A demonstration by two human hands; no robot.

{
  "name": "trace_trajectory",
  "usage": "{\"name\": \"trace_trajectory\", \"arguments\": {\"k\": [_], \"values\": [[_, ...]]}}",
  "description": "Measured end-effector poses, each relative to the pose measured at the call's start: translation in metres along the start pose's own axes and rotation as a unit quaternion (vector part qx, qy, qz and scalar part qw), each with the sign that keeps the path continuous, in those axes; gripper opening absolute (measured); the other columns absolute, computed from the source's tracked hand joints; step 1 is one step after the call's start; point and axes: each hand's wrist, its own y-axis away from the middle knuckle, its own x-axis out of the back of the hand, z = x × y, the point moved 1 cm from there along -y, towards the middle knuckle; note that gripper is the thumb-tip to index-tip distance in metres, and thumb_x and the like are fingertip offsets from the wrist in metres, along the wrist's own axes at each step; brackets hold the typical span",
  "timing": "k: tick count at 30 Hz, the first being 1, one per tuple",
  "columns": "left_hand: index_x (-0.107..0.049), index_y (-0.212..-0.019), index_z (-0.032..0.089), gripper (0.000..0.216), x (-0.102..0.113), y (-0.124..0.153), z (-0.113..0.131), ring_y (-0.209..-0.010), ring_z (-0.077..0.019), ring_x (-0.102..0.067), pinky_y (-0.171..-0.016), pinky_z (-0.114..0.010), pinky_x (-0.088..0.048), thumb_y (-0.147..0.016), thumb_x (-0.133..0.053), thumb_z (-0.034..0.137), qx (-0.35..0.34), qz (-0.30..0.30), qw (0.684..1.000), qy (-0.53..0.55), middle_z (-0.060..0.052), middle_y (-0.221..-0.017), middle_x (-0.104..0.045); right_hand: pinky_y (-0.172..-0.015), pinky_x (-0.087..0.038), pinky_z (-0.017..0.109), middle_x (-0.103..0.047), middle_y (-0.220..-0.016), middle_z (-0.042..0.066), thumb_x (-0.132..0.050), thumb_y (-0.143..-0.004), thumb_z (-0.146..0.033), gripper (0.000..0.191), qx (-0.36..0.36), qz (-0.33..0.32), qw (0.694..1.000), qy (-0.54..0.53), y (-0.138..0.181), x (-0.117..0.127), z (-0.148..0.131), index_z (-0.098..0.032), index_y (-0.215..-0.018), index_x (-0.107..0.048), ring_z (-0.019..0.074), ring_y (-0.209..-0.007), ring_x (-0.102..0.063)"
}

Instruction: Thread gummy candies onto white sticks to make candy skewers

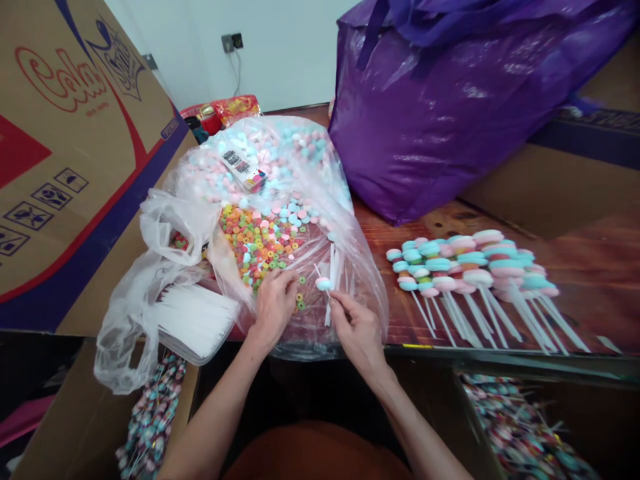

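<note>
A clear plastic bag (350, 267) lies open on the wooden table, full of small coloured ring candies (255, 243) and pastel pink and blue discs (280, 150). My left hand (274, 303) reaches into the ring candies with its fingers curled in a pinch; what they hold is hidden. My right hand (355, 327) pinches a white stick (329, 303) that carries one pastel disc (323, 283) near its top. The two hands are close together at the bag's near edge.
A row of finished candy sticks (470, 267) lies to the right on the table (590, 273). A bundle of bare white sticks (193, 317) sits in a bag at left. A printed cardboard box (65, 133) and a purple bag (450, 100) flank the work. Boxes of wrapped sticks (520, 427) stand below.
</note>
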Motion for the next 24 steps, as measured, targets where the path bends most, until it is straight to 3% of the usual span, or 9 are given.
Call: {"name": "trace_trajectory", "arguments": {"k": [3, 7, 15, 18, 20, 24], "values": [[-0.073, -0.098, 0.023, 0.02, -0.002, -0.005, 0.0, -0.09, -0.0205, -0.058, -0.082, -0.032, -0.045, -0.088, -0.058, 0.014, -0.026, 0.021, 0.999, 0.011, -0.005, -0.091, -0.065, -0.051, -0.045, 0.024, -0.071, -0.071, 0.004, -0.051, -0.091, -0.032, 0.033, 0.004, 0.003, 1.0, 0.002, 0.0, 0.0, 0.0, -0.014, -0.103, -0.076, 0.0142, -0.052, -0.056], [-0.074, -0.101, 0.023, 0.026, -0.004, -0.011, 0.0, -0.094, -0.0217, -0.055, -0.083, -0.032, -0.045, -0.088, -0.056, 0.01, -0.092, -0.037, 0.995, -0.011, -0.006, -0.092, -0.062, -0.05, -0.044, 0.023, -0.069, -0.069, 0.003, -0.05, -0.092, -0.033, 0.034, 0.004, -0.005, 1.0, -0.002, 0.003, 0.0, 0.001, -0.014, -0.105, -0.075, 0.0139, -0.054, -0.056], [-0.076, -0.097, 0.021, 0.025, 0.0, -0.024, -0.007, -0.084, -0.0191, -0.059, -0.081, -0.03, -0.048, -0.084, -0.059, 0.008, -0.09, -0.084, 0.992, 0.032, -0.005, -0.089, -0.065, -0.05, -0.043, 0.023, -0.064, -0.064, 0.002, -0.049, -0.093, -0.034, 0.036, 0.002, -0.023, 1.0, -0.002, 0.004, 0.0, 0.0, -0.012, -0.106, -0.075, 0.0128, -0.052, -0.052], [-0.077, -0.09, 0.021, 0.019, -0.001, -0.025, -0.007, -0.084, -0.018, -0.062, -0.081, -0.029, -0.048, -0.085, -0.061, 0.013, -0.042, -0.043, 0.99, 0.125, -0.005, -0.089, -0.069, -0.048, -0.041, 0.023, -0.063, -0.063, 0.001, -0.051, -0.093, -0.034, 0.035, -0.003, -0.036, 0.999, -0.013, 0.005, 0.002, -0.001, -0.013, -0.106, -0.074, 0.012, -0.05, -0.05], [-0.076, -0.091, 0.019, 0.015, -0.003, -0.024, -0.009, -0.08, -0.0169, -0.063, -0.077, -0.029, -0.05, -0.085, -0.062, 0.018, 0.039, -0.001, 0.973, 0.228, -0.005, -0.088, -0.072, -0.048, -0.042, 0.023, -0.064, -0.064, 0.001, -0.052, -0.093, -0.035, 0.033, 0.002, -0.046, 0.999, -0.024, 0.007, 0.003, -0.003, -0.014, -0.106, -0.075, 0.012, -0.05, -0.051], [-0.075, -0.096, 0.015, 0.025, -0.003, -0.02, -0.011, -0.064, -0.0125, -0.061, -0.063, -0.025, -0.049, -0.08, -0.071, 0.033, 0.178, 0.008, 0.885, 0.43, -0.003, -0.079, -0.071, -0.053, -0.047, 0.023, -0.071, -0.072, 0.003, -0.053, -0.093, -0.034, 0.031, 0.032, -0.061, 0.997, -0.043, 0.009, 0.003, -0.01, -0.015, -0.105, -0.075, 0.0137, -0.055, -0.059]]}}
